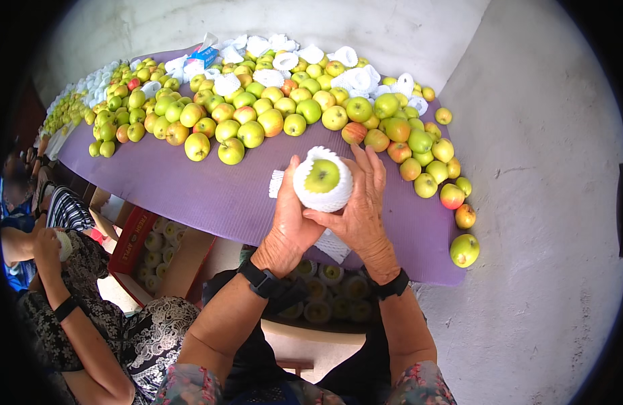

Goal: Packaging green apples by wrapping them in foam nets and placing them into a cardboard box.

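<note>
Both of my hands hold one green apple [322,176] wrapped in a white foam net sleeve, its top showing through the opening. My left hand [290,217] cups it from the left and below. On its right side rests my right hand [361,202], the thumb across the lower front and the fingers raised. Behind my left fingers a flat foam sleeve [276,183] lies on the purple ribbed mat [210,187]. Another foam net [333,246] shows below my hands at the table edge. Beyond them many loose yellow-green apples [250,134] are heaped.
Foam sleeves [285,61] and a blue tissue box [203,57] lie among the apples. Below the table are a red carton [134,253] and a box of wrapped apples [316,291]. A co-worker [88,324] sits at left, holding a wrapped fruit. A wall [534,202] stands right.
</note>
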A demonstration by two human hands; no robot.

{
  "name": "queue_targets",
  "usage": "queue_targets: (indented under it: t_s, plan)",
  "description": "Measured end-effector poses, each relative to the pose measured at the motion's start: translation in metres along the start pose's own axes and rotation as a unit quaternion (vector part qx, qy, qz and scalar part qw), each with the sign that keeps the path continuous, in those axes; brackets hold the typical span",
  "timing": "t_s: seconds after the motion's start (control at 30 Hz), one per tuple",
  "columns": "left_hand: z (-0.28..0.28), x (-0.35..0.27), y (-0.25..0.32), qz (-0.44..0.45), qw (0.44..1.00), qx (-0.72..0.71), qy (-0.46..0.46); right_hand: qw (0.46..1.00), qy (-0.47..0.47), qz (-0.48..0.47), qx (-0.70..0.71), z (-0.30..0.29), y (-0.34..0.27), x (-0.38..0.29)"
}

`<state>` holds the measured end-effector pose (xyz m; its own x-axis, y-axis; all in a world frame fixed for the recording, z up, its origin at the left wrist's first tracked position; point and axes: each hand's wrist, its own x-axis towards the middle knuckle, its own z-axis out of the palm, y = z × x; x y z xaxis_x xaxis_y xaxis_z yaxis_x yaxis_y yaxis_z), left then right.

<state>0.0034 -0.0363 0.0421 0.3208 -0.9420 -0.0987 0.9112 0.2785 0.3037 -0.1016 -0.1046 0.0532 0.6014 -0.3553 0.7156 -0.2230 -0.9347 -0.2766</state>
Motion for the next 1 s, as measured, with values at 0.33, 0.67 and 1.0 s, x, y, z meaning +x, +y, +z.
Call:
queue_targets:
  t_s: [0.33, 0.67, 1.0]
  plan:
    - [0.005, -0.004, 0.016, 0.063, 0.992, 0.085, 0.072, 0.984, -0.004, 0.078, 0.158, -0.012, -0.006, 0.006]
    - [0.004, -0.002, 0.012, 0.069, 0.993, 0.095, 0.016, 0.990, 0.065, -0.126, 0.019, -0.031, -0.022, 0.019]
    - [-0.001, 0.000, 0.019, 0.046, 0.995, 0.089, 0.012, 0.975, 0.021, -0.219, -0.031, -0.017, -0.012, 0.004]
